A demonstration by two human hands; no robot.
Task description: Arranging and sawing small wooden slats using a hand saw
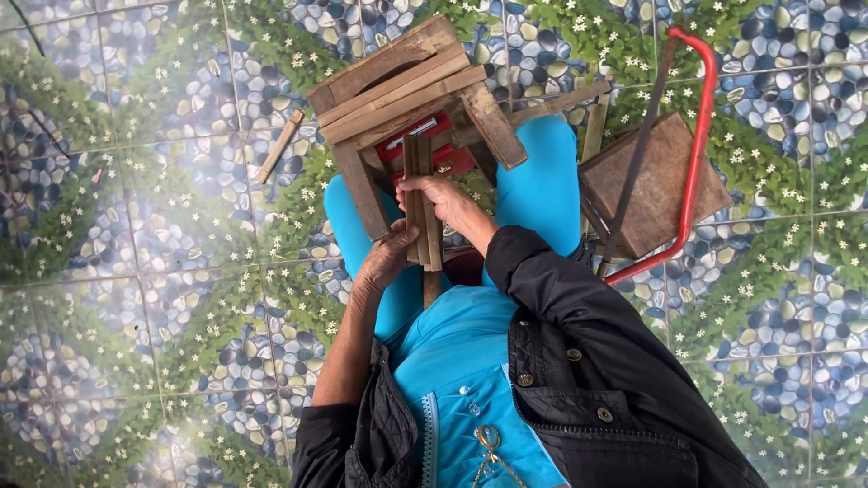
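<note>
Black jacket sleeves [579, 361] and a bright blue top [461, 361] fill the bottom of the view, closest to the camera. Past them, both hands meet over the person's lap.

Both hold a small bundle of thin wooden sticks [422, 212]. The sticks run long-ways, from the lap up toward the wooden stool [407, 81]. Their far ends reach under the stool's slats, by a red thing [425, 149] tucked below. Their near ends point back at the person's belly.

The right hand [448, 203] is wrapped over the bundle from the right, with its grip closed tight around the sticks. The left hand [389, 258] holds the bundle from lower down on the left, with its grip also closed on the sticks. The right hand is nearer the stool.

The stool sits just past the blue knees [542, 181], so room ahead is tight. A second wooden block [660, 181] lies to the right, with a red-framed saw [696, 154] across it. One loose stick [278, 146] lies on the patterned tile floor [136, 226] to the left, well apart from the hands. On that left side the floor gives wide room to move.
</note>
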